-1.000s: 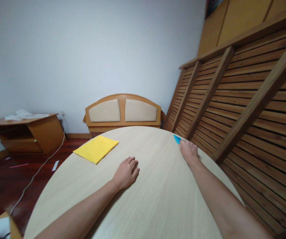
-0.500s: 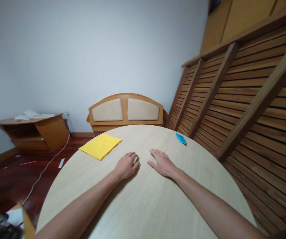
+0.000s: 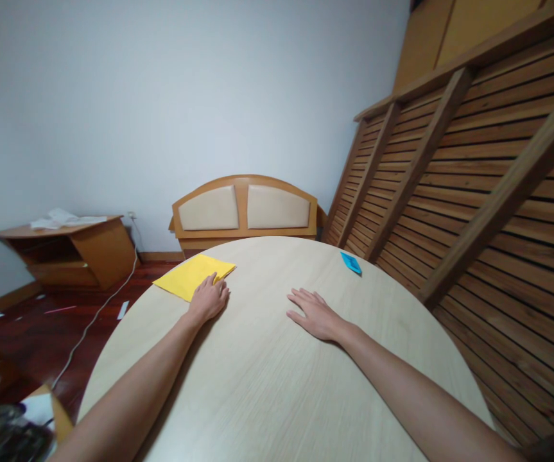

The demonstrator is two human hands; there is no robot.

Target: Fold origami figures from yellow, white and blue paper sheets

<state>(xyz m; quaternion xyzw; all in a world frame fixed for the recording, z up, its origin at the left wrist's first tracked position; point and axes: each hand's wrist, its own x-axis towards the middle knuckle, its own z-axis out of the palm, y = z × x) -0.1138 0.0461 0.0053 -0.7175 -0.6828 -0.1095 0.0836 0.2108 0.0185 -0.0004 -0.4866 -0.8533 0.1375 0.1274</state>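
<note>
Yellow paper (image 3: 183,277), one, square-cornered: lying flat by the far left edge of the table, its near right border partly covered by a hand. Left hand (image 3: 209,298), bare: arrived at the paper within the last half second, having rested on plain tabletop nearer the middle; fingers bent and slightly apart over the border, though from where I stand I cannot tell whether they pinch it or merely rest there. Right hand (image 3: 316,314), bare: palm down near the middle of the table, holding nothing, fingers close together, thumb set apart; a second ago it was at the blue piece, and it has hardly moved in the last half second. Blue piece (image 3: 351,263), small, flat-looking: by the far right edge, untouched, well apart from both hands. By my reading, handling has passed from blue to yellow, right hand to left. Table (image 3: 267,385), round, pale wood grain: under all of these. Beyond it: headboard (image 3: 242,205) with two cream pads; at right, leaning slatted frame (image 3: 416,192).
</note>
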